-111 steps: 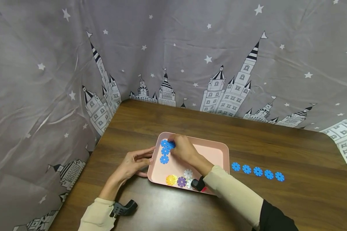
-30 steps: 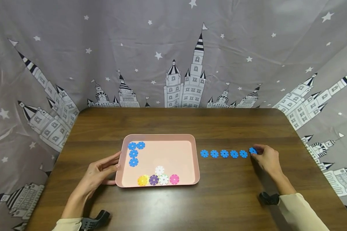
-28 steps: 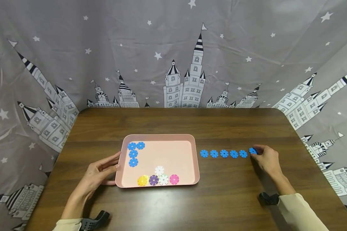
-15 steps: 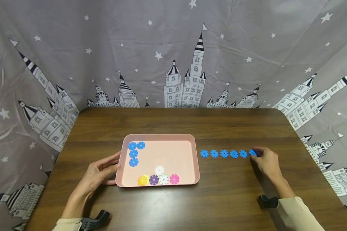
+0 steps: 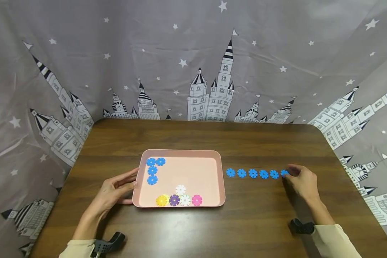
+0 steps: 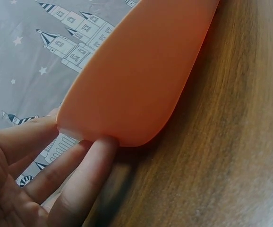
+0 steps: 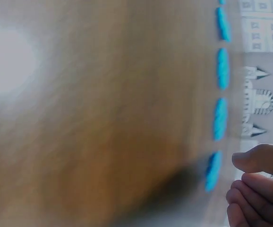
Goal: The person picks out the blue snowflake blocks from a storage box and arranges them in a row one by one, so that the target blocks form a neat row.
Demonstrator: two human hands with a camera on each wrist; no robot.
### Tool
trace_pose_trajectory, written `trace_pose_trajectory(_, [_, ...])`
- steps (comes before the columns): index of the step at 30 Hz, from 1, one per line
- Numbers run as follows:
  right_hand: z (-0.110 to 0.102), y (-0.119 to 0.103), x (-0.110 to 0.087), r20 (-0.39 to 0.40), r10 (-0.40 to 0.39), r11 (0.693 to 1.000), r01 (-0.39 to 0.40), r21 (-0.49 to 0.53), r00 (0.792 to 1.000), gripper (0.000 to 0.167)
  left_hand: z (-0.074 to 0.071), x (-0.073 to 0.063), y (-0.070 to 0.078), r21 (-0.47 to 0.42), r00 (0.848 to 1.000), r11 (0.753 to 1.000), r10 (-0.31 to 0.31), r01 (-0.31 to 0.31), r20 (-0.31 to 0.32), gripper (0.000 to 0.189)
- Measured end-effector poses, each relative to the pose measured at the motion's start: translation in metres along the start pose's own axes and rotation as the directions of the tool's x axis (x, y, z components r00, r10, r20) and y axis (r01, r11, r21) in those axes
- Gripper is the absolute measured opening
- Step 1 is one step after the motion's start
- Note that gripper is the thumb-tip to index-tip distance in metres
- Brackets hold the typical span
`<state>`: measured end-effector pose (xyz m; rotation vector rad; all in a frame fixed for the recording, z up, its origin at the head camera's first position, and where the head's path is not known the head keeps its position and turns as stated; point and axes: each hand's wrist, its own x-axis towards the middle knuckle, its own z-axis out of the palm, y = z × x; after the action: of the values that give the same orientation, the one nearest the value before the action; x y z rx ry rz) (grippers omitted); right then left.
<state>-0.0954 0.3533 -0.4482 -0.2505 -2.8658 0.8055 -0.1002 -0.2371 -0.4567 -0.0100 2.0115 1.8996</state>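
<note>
My left hand point(image 5: 117, 190) rests against the left end of a shallow pink tray point(image 5: 221, 182), with fingers spread along its outer wall. The left wrist view shows its fingertips touching the tray wall point(image 6: 127, 75) at the rim and lower edge. At the far right, my right hand point(image 5: 303, 181) is beside the last blue interlocking disc point(image 5: 284, 173) of a straight row on the table. In the right wrist view, the thumb and fingers of that hand point(image 7: 261, 189) are apart from the nearest blue disc point(image 7: 213, 171). Several blue discs point(image 5: 152, 170) lie in the tray's far left corner.
Along the tray's near side lie yellow point(image 5: 162, 200), purple point(image 5: 174, 200), white point(image 5: 185, 200) and pink point(image 5: 197, 200) discs. The row of blue discs point(image 5: 253, 173) runs rightward from the tray across the wooden table point(image 5: 180, 233). Behind hangs a grey castle-print curtain point(image 5: 132, 53).
My right hand has gone from the tray to the row's right end, laid a blue disc flat there and let go. The left hand stays at the tray. The head view has shifted.
</note>
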Motion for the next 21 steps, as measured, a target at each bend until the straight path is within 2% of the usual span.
trace_pose_trajectory(3, [-0.003,-0.014,0.003,-0.018,-0.012,1.0,0.012,0.016,1.0,0.039,-0.001,0.0,0.0,0.01,1.0,1.0,0.003,-0.003,-0.003,0.061])
trace_pose_trajectory(7, [-0.002,-0.043,0.008,-0.007,-0.051,0.998,0.052,0.034,0.999,0.039,-0.002,0.0,-0.001,0.008,1.0,1.0,0.006,-0.006,-0.002,0.061])
trace_pose_trajectory(14, [0.014,-0.099,0.018,0.074,-0.129,0.984,0.119,0.135,0.989,0.041,-0.003,-0.003,-0.002,-0.012,1.0,1.0,0.002,-0.002,-0.005,0.061])
trace_pose_trajectory(21, [0.035,-0.14,0.023,0.151,-0.193,0.964,0.159,0.213,0.97,0.042,-0.004,-0.002,-0.002,-0.029,1.0,1.0,0.007,-0.007,0.01,0.059])
